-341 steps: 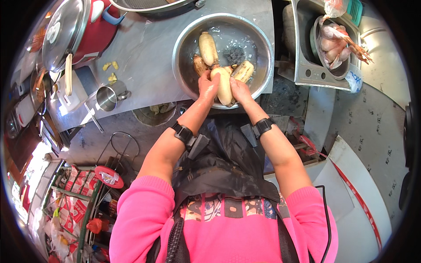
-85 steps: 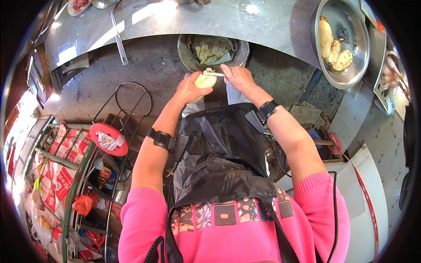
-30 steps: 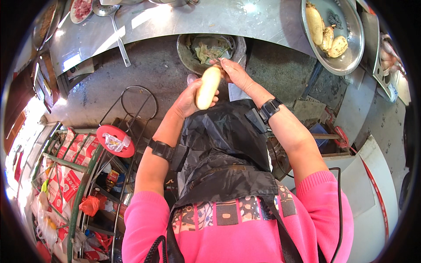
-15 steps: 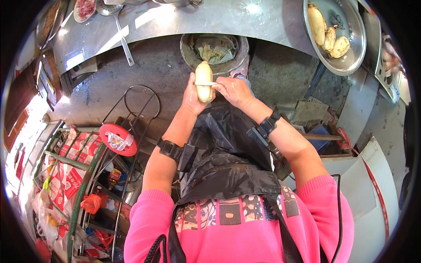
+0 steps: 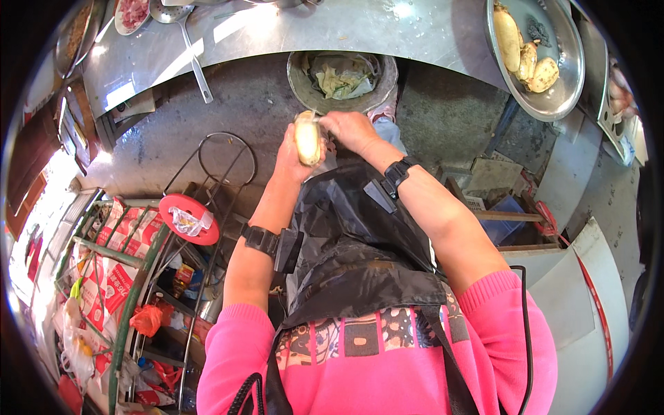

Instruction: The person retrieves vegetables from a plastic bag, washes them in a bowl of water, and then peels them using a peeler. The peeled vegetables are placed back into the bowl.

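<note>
My left hand (image 5: 289, 159) is wrapped round a pale lotus root (image 5: 306, 142), holding it upright in front of my apron. In my closed right hand (image 5: 351, 131) is a peeler (image 5: 315, 118), mostly hidden by the fingers, its blade close to the far end of the root. Just beyond both hands, a grey bucket (image 5: 296, 84) on the floor holds light green and yellowish scraps (image 5: 339, 79). More lotus roots (image 5: 508, 43) lie in a steel basin (image 5: 577, 76) at the far right, together with a dark grey scouring pad (image 5: 537, 31).
A steel counter (image 5: 277, 33) runs across the far side, with a slotted ladle (image 5: 190, 59) and a plate of meat (image 5: 131, 15) at its left. On my left stand a red-topped stool (image 5: 189, 218) and a green-framed rack (image 5: 135, 283). White panels (image 5: 574, 297) are at my right.
The peeler has moved from the root's middle to its far end. My left hand has tilted the root and shifted slightly left; my right hand has also moved a little left.
</note>
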Available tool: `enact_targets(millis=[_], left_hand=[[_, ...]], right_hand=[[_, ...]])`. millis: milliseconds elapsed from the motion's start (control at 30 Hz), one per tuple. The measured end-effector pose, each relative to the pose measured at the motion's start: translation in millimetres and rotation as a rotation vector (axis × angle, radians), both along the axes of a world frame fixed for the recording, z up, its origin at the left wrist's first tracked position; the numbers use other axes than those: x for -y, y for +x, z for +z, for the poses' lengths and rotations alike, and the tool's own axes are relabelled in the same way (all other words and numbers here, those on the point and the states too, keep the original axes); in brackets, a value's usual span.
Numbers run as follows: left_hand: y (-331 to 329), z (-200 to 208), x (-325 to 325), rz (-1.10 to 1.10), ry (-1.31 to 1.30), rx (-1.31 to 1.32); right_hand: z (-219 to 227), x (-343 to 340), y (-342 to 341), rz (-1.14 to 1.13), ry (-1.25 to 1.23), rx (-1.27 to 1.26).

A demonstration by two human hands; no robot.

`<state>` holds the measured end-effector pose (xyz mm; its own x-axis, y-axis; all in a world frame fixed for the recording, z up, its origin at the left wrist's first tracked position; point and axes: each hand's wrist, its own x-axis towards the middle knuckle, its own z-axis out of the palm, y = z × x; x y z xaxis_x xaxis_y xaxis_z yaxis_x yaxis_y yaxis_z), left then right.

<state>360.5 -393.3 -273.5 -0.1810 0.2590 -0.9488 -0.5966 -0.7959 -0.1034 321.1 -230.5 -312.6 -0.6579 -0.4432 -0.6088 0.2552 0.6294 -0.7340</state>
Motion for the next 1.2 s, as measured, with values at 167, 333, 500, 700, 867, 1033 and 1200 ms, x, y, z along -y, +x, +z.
enact_targets(millis=[167, 333, 500, 700, 867, 1033, 1200], left_hand=[[5.9, 9.7, -1.4, -0.137, 0.002, -0.186], [3.0, 10.4, -3.1, -0.028, -0.070, -0.217], [2.2, 6.1, -0.5, -0.015, -0.059, -0.253], [6.6, -3.2, 2.2, -0.044, 0.005, -0.184], [8.4, -2.5, -5.3, -0.119, -0.079, -0.162], [6.4, 4.4, -7.2, -0.177, -0.104, -0.242], [2.9, 3.0, 3.0, -0.160, -0.051, -0.194]], right_hand=[[-25.9, -27.1, -20.6, 0.023, 0.296, -0.054], [-11.2, -20.4, -6.4, -0.152, -0.008, -0.032], [42.0, -21.7, 6.8, -0.009, -0.205, -0.104], [42.0, -10.7, 2.2, 0.145, -0.076, -0.214], [0.1, -9.8, -9.8, -0.050, 0.082, -0.001], [-20.5, -15.2, -20.5, -0.067, 0.175, 0.090], [11.5, -13.0, 3.1, -0.199, -0.135, 0.017]])
